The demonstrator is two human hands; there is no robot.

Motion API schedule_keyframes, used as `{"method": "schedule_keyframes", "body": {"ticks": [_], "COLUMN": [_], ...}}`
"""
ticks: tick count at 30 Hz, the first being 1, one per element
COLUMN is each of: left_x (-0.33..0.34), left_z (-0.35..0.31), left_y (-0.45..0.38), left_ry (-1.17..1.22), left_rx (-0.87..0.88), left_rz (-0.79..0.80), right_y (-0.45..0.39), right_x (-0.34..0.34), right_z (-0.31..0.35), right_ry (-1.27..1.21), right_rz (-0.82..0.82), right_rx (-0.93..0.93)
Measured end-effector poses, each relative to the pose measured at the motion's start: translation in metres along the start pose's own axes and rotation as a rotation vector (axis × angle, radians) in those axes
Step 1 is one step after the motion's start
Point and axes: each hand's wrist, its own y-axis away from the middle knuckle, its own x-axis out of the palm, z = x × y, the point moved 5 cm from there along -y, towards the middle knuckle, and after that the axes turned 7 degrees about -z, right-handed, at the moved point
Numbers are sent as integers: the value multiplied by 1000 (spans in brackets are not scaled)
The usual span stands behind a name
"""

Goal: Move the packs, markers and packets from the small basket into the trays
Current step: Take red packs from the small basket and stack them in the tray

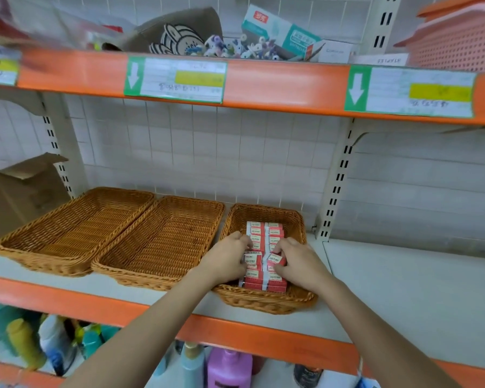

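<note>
I have both hands down in the small basket (266, 217), which sits on the shelf (403, 289) at about 5 o'clock from the middle of my view. My left hand (227, 260) curls its fingers (242, 242) round the left side of a clump of red packs (263, 256), and my right hand (298, 263) pinches the right side of the same clump, so the packs are squeezed between them. I think this step is the lift, and nothing has gone across yet. To do it well, I should press in evenly from both sides and keep the clump flat, so the little boxes in the middle do not slip out. The packs are small, hard-looking boxes, red with white labels, and they lie in two neat rows with smooth, straight sides. Smooth sides can slide on each other, so I would not take too many at once. The basket is woven from brown strands, bumpy to look at, with sloped walls and a thick twisted rim, so I should lift straight up before I go sideways. The near tray (163, 239) lies just beside the basket at 9 o'clock from it, and the far tray (76, 228) touches that one on its left. Both are long, shallow and made of the same brown weave. I see no markers or packets in the basket from here.
</note>
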Motion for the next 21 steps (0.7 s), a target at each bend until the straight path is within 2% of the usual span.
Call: {"method": "schedule_keyframes", "body": {"ticks": [6, 21], "left_x": [-3, -1], "left_z": [-2, -5], "left_y": [1, -9], "left_ry": [-41, -33], "left_rx": [4, -21], "left_rz": [-57, 4], "right_y": [3, -1], "right_x": [-1, 0], "right_z": [-1, -1], "right_ry": [-30, 18], "right_rz": [-17, -54], "right_rx": [33, -13]}}
